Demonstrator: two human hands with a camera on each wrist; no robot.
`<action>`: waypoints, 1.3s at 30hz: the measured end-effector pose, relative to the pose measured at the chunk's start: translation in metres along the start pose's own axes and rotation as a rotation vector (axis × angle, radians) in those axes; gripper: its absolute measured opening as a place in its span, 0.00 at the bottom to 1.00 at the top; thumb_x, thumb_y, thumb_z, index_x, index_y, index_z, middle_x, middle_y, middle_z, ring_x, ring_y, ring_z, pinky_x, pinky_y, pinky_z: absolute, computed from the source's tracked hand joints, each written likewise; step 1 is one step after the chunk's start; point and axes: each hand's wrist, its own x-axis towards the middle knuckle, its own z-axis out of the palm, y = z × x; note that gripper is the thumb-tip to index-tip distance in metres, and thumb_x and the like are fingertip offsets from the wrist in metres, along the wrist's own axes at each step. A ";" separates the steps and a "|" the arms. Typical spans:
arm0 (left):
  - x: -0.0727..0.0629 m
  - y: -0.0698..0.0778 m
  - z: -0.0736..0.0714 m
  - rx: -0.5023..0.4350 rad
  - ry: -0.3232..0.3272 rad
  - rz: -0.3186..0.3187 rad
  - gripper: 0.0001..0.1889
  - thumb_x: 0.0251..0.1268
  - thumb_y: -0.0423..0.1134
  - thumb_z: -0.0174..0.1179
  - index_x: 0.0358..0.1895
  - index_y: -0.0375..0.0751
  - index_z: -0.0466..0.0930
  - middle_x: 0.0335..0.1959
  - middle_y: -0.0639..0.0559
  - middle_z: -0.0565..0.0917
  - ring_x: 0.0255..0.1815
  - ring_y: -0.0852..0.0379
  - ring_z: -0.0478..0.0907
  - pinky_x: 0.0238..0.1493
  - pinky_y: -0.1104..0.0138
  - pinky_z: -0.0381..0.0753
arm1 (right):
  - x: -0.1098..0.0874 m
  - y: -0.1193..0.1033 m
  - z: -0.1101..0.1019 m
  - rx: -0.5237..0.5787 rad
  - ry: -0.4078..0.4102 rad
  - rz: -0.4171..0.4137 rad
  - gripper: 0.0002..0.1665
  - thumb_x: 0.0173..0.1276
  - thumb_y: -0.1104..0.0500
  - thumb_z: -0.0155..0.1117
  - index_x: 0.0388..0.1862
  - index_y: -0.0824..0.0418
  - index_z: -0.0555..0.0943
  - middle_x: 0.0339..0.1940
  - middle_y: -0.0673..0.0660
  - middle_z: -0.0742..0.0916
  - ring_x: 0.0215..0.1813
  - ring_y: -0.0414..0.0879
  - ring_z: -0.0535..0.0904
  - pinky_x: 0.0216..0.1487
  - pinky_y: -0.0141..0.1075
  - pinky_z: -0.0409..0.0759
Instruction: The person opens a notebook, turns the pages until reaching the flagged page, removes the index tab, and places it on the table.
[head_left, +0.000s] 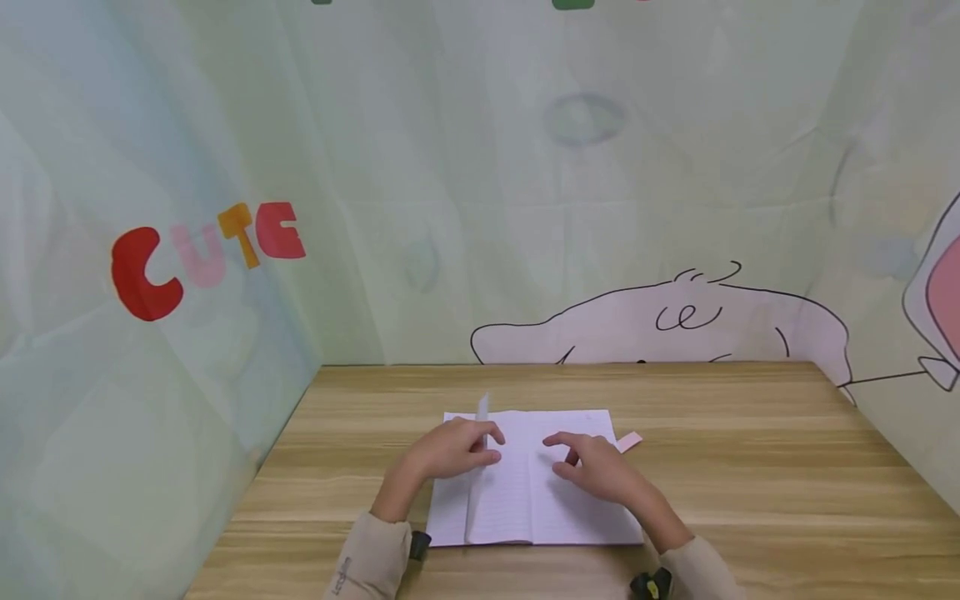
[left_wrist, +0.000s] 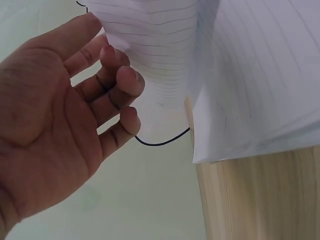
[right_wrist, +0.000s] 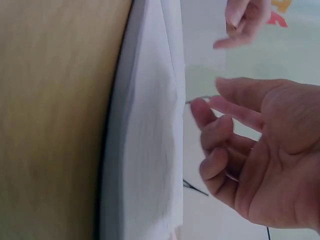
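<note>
An open notebook (head_left: pixel 577 508) with lined white pages lies on the table. On its left side a loose page (left_wrist: pixel 155 45) stands partly raised and curves. My left hand (head_left: pixel 453 448) is at this page; in the left wrist view the thumb tip overlaps its edge and the other fingers bend loosely. Thumb and index finger are spread apart in the head view. Over the right-hand page hovers my right hand (head_left: pixel 600 468), index finger extended toward the middle fold. Its fingers are loosely bent with nothing between them, as the right wrist view shows.
A pink tab (head_left: pixel 630 442) sticks out at the notebook's right edge. The wood-grain table (head_left: pixel 750 450) extends around the notebook. Behind and beside it hangs a pale printed cloth (head_left: pixel 450 208) with a cartoon outline and coloured letters.
</note>
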 end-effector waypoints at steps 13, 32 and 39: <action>-0.010 -0.006 -0.008 0.001 -0.042 -0.089 0.12 0.71 0.38 0.62 0.54 0.40 0.82 0.28 0.59 0.77 0.28 0.62 0.72 0.32 0.67 0.73 | -0.015 0.020 -0.027 0.047 -0.207 0.174 0.42 0.61 0.58 0.74 0.72 0.63 0.68 0.29 0.52 0.80 0.32 0.45 0.74 0.33 0.39 0.73; -0.015 -0.015 -0.014 0.023 -0.049 -0.078 0.14 0.65 0.29 0.61 0.54 0.37 0.82 0.26 0.57 0.75 0.27 0.61 0.70 0.30 0.68 0.71 | -0.021 0.030 -0.039 -0.044 -0.229 0.395 0.50 0.60 0.61 0.75 0.76 0.70 0.59 0.67 0.75 0.74 0.67 0.65 0.71 0.67 0.61 0.64; -0.016 -0.018 -0.013 0.051 -0.062 -0.140 0.16 0.65 0.27 0.60 0.54 0.41 0.83 0.29 0.54 0.74 0.27 0.59 0.69 0.29 0.67 0.70 | -0.022 0.033 -0.039 -0.073 -0.258 0.425 0.52 0.62 0.57 0.75 0.76 0.71 0.57 0.67 0.76 0.72 0.68 0.68 0.69 0.67 0.63 0.62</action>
